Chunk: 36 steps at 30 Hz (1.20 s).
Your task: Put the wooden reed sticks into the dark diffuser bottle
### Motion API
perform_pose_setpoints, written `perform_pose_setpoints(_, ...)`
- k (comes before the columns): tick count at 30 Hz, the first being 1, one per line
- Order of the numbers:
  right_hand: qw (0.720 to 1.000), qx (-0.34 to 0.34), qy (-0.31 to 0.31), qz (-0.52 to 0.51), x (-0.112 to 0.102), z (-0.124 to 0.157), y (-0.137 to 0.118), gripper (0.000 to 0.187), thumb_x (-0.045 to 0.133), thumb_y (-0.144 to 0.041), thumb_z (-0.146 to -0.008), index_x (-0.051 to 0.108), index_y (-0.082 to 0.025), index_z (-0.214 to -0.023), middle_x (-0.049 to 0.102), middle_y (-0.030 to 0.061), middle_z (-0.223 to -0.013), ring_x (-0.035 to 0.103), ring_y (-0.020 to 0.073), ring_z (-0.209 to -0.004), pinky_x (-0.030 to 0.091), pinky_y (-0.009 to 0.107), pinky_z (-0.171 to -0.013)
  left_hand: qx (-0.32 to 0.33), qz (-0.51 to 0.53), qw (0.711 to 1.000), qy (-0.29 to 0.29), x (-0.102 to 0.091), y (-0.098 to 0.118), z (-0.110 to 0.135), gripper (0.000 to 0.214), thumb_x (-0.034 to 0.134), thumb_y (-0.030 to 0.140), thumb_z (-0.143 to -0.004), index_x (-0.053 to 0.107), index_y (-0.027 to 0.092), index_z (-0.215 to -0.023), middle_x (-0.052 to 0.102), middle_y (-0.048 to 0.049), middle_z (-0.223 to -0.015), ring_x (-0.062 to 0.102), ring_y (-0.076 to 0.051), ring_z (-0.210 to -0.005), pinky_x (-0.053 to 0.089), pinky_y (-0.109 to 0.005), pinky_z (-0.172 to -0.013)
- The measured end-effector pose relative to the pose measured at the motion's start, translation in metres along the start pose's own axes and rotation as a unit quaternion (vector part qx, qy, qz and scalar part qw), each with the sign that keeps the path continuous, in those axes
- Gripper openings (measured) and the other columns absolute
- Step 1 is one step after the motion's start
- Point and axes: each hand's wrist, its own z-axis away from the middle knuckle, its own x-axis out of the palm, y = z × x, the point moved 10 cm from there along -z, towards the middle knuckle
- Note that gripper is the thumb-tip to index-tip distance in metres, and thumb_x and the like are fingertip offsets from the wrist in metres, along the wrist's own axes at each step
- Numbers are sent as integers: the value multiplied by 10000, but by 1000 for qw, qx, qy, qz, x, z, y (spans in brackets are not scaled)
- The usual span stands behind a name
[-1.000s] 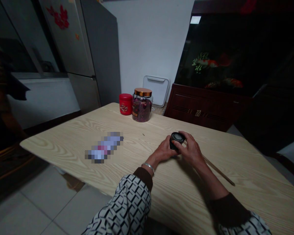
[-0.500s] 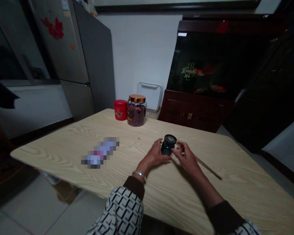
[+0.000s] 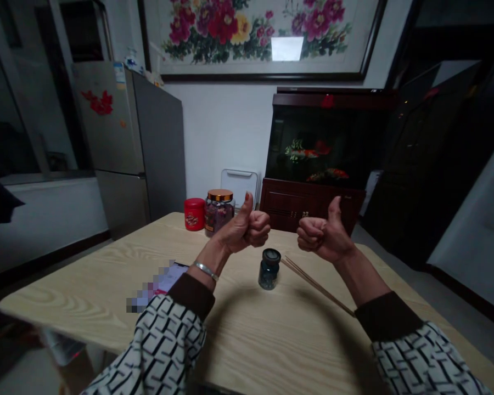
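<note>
The table (image 3: 271, 345) bears the jar (image 3: 268, 274), upright beside the sticks (image 3: 319, 287). Left hand (image 3: 246, 229) and right hand (image 3: 326, 237) hang raised, fingers curled, thumbs up, nothing visibly held; one careless downward sweep could topple it.

Home interior, looks like a dining or living area. Evidence: tall grey metal two-door fridge (image 3: 113, 151) at left, red cut-out decoration (image 3: 99, 102) stuck on its door, blue-and-white ornament (image 3: 133, 59) on top. Large dark-framed flower painting (image 3: 226, 24) on plain white wall (image 3: 226, 123). Black glass fish tank (image 3: 346, 137) with orange-and-white fish (image 3: 308, 153), set on dark red-brown wooden cabinet (image 3: 282, 203). Pale wood-grain worktop (image 3: 74, 282), rounded corners, reads as a household table; red lidded canister (image 3: 195, 213) and clear glass jar with copper-coloured lid (image 3: 217, 214) side by side at the far end. Exact room unclear.
</note>
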Motion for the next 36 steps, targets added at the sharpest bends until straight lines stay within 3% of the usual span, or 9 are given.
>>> perform_pose_setpoints(3, 1000, -19, -13, 21, 7, -7, -35, 790, 82, -979, -657, 275, -232, -490, 229, -55, -458, 201, 76, -394, 210, 240, -408, -3, 20, 1000, 1, 2, 24, -8, 761, 227, 931, -735, 306, 205, -521, 205, 68, -477, 211, -53, -408, 213, -217, -450)
perform_pose_setpoints(7, 999, -16, 0, 28, 2, -9, -41, 787, 74, -991, -636, 273, -244, -490, 219, -57, -458, 188, 81, -396, 207, 244, -403, -28, 37, 999, 27, -9, 13, -8, 784, 215, 963, -690, 302, 207, -502, 217, 60, -463, 214, -58, -406, 221, -230, -443)
perform_pose_setpoints(16, 996, 73, -20, -42, -25, 7, 70, 791, 80, -963, -683, 286, -224, -489, 252, -66, -441, 151, 56, -399, 133, 230, -407, -80, 87, 992, -36, -24, -88, 11, 762, 372, 932, -687, 240, 202, -517, 177, 79, -440, 179, -55, -402, 196, -223, -434)
perform_pose_setpoints(22, 996, 84, -3, -16, -32, 8, 85, 790, 79, -956, -693, 295, -222, -494, 220, -78, -460, 147, 57, -403, 117, 220, -403, -87, 90, 992, -33, -32, -105, 9, 738, 395, 910, -710, 273, 203, -537, 204, 77, -455, 207, -62, -411, 215, -223, -439)
perform_pose_setpoints(25, 986, 106, 76, 106, -49, 4, 90, 763, 220, -917, -762, 401, -206, -553, 257, -78, -483, 186, 65, -423, 130, 214, -417, -63, 73, 995, 15, -49, -105, 10, 676, 523, 821, -746, 346, 191, -576, 269, 75, -487, 247, -61, -431, 237, -217, -452)
perform_pose_setpoints(27, 948, 94, 165, 257, -66, 1, 87, 695, 350, -856, -804, 498, -194, -649, 386, -50, -531, 303, 85, -460, 213, 218, -440, -14, 62, 991, 117, -75, -106, 15, 563, 674, 671, -752, 423, 177, -654, 375, 64, -557, 331, -60, -473, 279, -204, -480)
perform_pose_setpoints(31, 788, 56, 216, 574, -63, -8, 76, 549, 490, -739, -838, 619, -210, -912, 662, 61, -860, 588, 192, -738, 413, 300, -626, 60, 7, 943, 328, -121, -128, 39, 403, 809, 412, -693, 534, 184, -878, 600, -6, -916, 565, -100, -780, 423, -211, -669)
perform_pose_setpoints(33, 717, 67, 188, 668, -53, -16, 80, 568, 485, -724, -849, 632, -217, -1058, 679, 117, -1040, 637, 245, -857, 439, 344, -703, 38, -33, 947, 318, -119, -152, 34, 500, 849, 322, -642, 556, 197, -1028, 615, -53, -1098, 594, -153, -976, 465, -272, -808)
perform_pose_setpoints(36, 653, 100, 138, 738, -43, -29, 91, 651, 436, -758, -847, 659, -186, -1067, 674, 182, -1094, 665, 303, -901, 451, 388, -737, 8, -69, 969, 237, -103, -185, 16, 729, 880, 191, -544, 525, 187, -1181, 627, -96, -1141, 609, -216, -1035, 479, -367, -889)
